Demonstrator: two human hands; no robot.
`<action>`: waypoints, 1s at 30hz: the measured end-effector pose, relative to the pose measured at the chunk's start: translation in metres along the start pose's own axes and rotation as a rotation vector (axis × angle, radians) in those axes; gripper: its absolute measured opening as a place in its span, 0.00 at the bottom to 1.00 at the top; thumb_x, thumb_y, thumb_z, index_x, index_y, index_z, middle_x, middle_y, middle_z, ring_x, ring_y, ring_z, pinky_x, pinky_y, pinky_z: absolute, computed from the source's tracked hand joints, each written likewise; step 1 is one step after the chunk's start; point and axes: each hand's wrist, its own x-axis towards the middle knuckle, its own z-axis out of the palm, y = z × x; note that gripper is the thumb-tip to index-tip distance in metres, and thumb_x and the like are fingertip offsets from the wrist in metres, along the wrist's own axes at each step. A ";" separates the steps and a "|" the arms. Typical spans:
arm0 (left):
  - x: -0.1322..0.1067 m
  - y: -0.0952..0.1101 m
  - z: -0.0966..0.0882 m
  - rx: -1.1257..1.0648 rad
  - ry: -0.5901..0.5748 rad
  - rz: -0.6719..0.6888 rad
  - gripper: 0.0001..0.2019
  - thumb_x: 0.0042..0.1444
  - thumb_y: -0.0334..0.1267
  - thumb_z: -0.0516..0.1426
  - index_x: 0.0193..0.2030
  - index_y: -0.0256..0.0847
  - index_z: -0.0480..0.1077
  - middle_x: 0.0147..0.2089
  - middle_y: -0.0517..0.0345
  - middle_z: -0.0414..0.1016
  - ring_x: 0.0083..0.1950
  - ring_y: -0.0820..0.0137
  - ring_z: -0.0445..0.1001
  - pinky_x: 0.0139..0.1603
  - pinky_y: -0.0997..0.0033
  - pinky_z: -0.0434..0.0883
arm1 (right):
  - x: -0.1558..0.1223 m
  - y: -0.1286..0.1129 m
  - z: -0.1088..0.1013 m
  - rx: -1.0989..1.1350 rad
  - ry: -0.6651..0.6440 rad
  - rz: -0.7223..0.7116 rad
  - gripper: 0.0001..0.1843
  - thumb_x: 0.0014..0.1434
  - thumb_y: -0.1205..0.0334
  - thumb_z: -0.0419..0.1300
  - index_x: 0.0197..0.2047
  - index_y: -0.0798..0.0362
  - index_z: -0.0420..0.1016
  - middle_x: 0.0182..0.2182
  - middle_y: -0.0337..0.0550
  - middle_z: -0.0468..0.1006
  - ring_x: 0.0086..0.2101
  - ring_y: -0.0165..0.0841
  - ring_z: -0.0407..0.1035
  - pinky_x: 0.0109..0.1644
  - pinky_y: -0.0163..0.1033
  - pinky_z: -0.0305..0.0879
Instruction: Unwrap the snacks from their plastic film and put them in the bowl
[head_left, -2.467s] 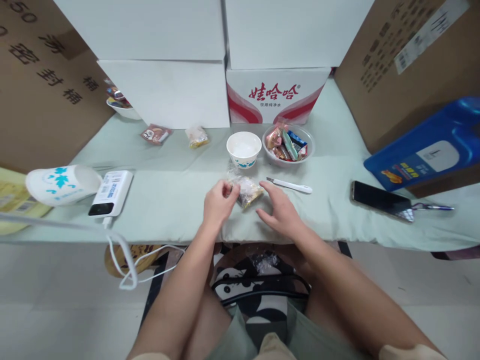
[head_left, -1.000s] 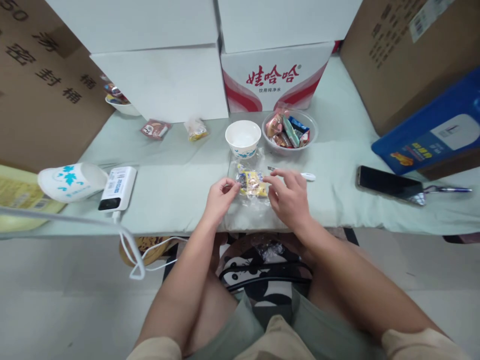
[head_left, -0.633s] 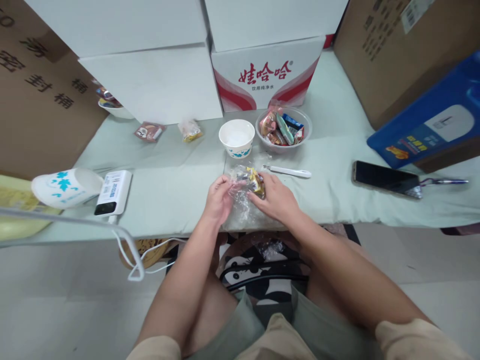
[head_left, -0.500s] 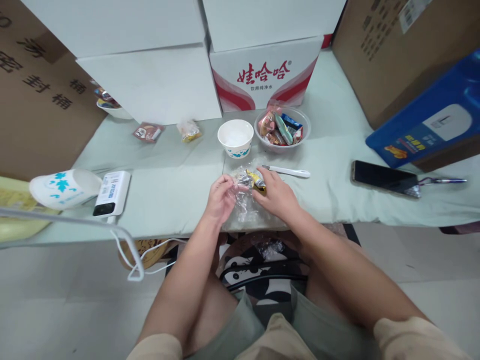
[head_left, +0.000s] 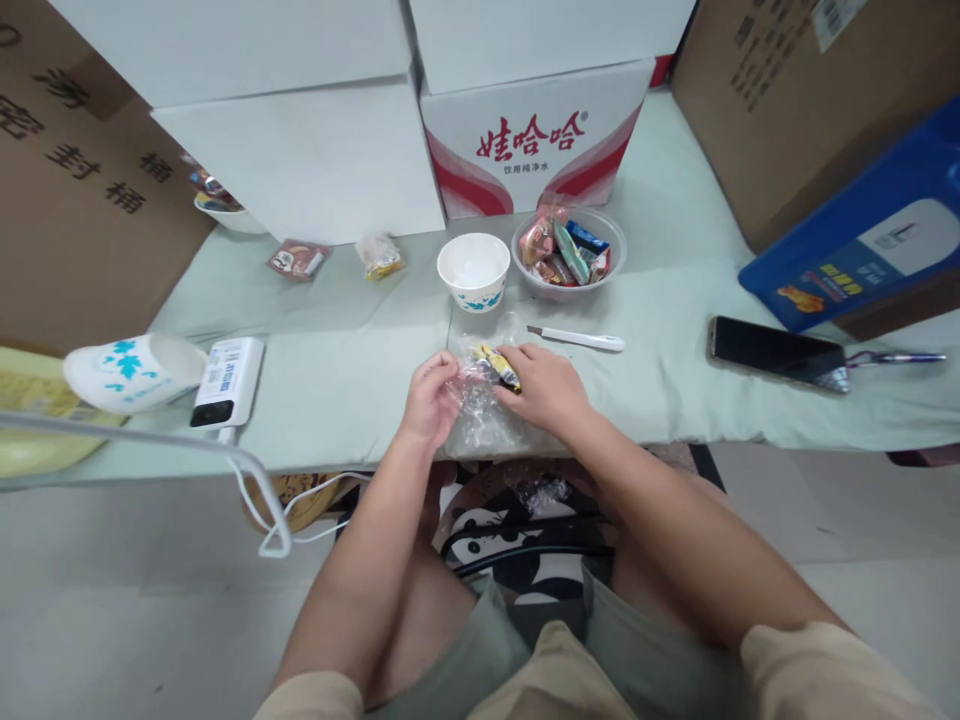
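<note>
My left hand pinches the edge of a crinkled clear plastic wrapper, which spreads over the cloth near the table's front edge. Between thumb and fingers of my right hand is a small yellow-and-silver snack packet, lying over the wrapper. Its right end is partly covered by the fingers. Just beyond my hands stands a white paper bowl with a blue leaf print. A utility knife with a white handle and its blade showing lies beyond my right hand.
A clear plastic bowl of wrapped snacks stands right of the paper bowl. Two small packets, one brown and one clear-and-yellow, lie at back left. A power bank and a phone flank the workspace. White cartons line the back.
The yellow packet has turned and come further into view, tilted between my hands. My right hand has shifted slightly left and closed around its end. My left hand keeps its pinch on the wrapper.
</note>
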 end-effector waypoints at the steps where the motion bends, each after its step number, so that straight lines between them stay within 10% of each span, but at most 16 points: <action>1: 0.000 0.001 0.000 -0.026 0.000 0.020 0.14 0.41 0.42 0.61 0.22 0.42 0.57 0.23 0.63 0.61 0.26 0.72 0.68 0.36 0.67 0.71 | 0.001 0.001 0.000 0.009 -0.013 0.021 0.25 0.61 0.53 0.60 0.60 0.49 0.72 0.49 0.53 0.79 0.46 0.48 0.74 0.45 0.47 0.68; 15: -0.012 0.022 -0.012 -0.119 -0.073 0.084 0.21 0.47 0.50 0.58 0.22 0.44 0.47 0.22 0.63 0.49 0.25 0.71 0.57 0.53 0.45 0.73 | -0.003 -0.008 -0.001 0.176 -0.134 0.162 0.38 0.53 0.48 0.64 0.66 0.48 0.64 0.48 0.49 0.81 0.46 0.51 0.76 0.42 0.47 0.70; 30: -0.014 0.035 -0.058 -0.677 0.064 0.280 0.22 0.52 0.43 0.60 0.25 0.43 0.47 0.19 0.73 0.55 0.15 0.84 0.56 0.41 0.78 0.78 | -0.002 -0.022 0.005 -0.041 -0.079 0.221 0.40 0.60 0.48 0.58 0.72 0.52 0.55 0.60 0.57 0.71 0.57 0.54 0.65 0.57 0.58 0.64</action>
